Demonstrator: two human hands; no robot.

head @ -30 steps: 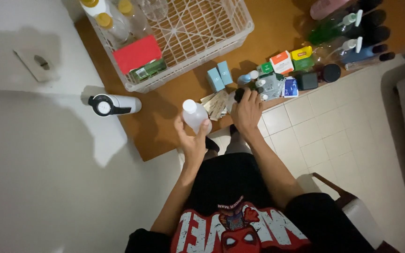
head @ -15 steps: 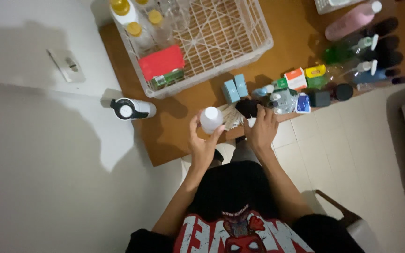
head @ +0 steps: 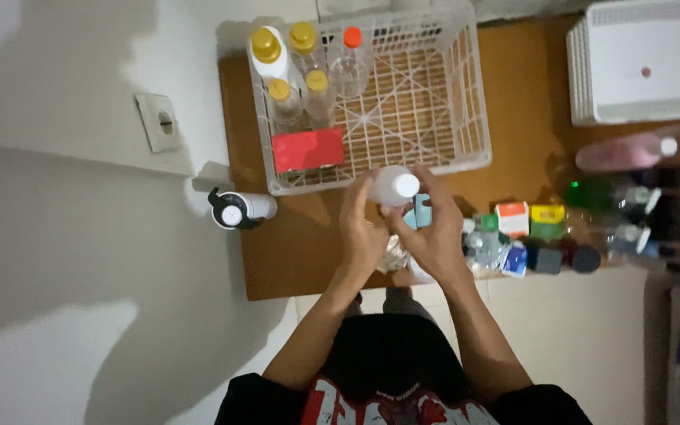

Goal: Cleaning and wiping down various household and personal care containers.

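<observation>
Both hands hold a small white bottle (head: 393, 187) over the desk (head: 308, 244), just at the near rim of the white wire basket (head: 442, 118). Left hand (head: 361, 228) grip closed around the bottle's body. Right hand (head: 433, 232) fingers curled at the bottle's cap end, touching it; whether that grip is fully closed cannot be told. Inside the basket, far-left corner: yellow-capped bottles (head: 277, 67) and one orange-capped bottle (head: 352, 59), upright. Red box (head: 308, 149) lies at the basket's near-left corner. Black-and-white bottle (head: 239, 209) lies on its side at the desk's left edge. Row of small boxes and bottles (head: 545, 236) along the near edge, right of the hands. Pink bottle (head: 627, 151) lying farther right. White crate (head: 643, 63) at far-right corner.
</observation>
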